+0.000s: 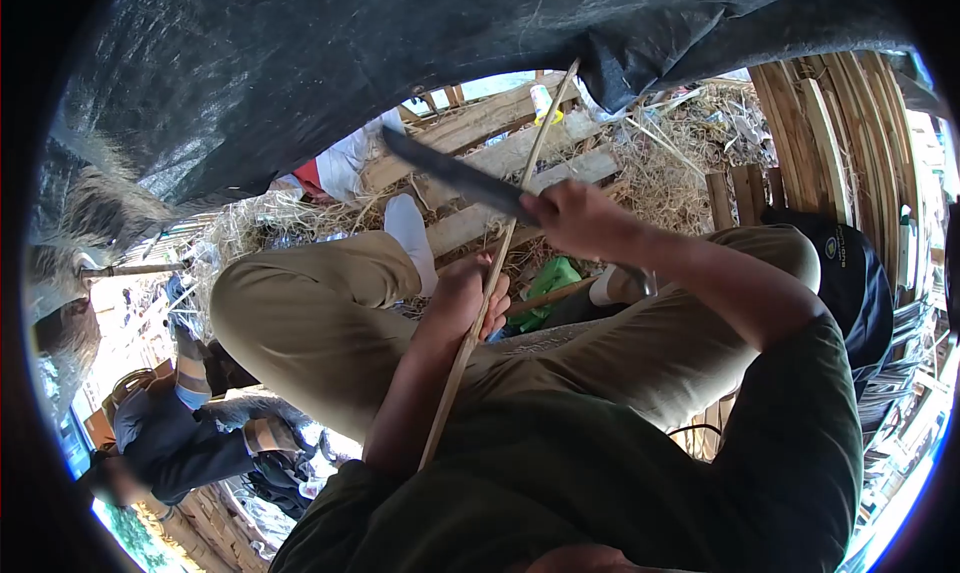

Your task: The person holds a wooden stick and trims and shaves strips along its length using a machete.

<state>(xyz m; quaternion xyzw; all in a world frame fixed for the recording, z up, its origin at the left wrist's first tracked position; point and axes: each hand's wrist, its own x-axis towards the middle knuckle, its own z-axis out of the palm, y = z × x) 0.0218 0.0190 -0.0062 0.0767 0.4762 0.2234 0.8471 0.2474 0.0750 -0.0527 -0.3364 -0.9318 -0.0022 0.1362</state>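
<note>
Closed around a long thin wooden strip (462,358), my left hand (468,295) is in front of my lap. The strip runs from near my chest up to the dark tarp. My right hand (580,218) grips the handle of a large knife (455,176), whose dark blade points up and to the left. The blade crosses the strip above my left hand; whether they touch I cannot tell. A green plastic bag (548,291) lies between my legs.
A dark tarp (300,63) hangs overhead. Wooden boards (500,113) and straw (675,163) cover the ground ahead. Tall planks (850,123) and a black bag (850,273) are at the right. Another person (185,433) sits at the lower left.
</note>
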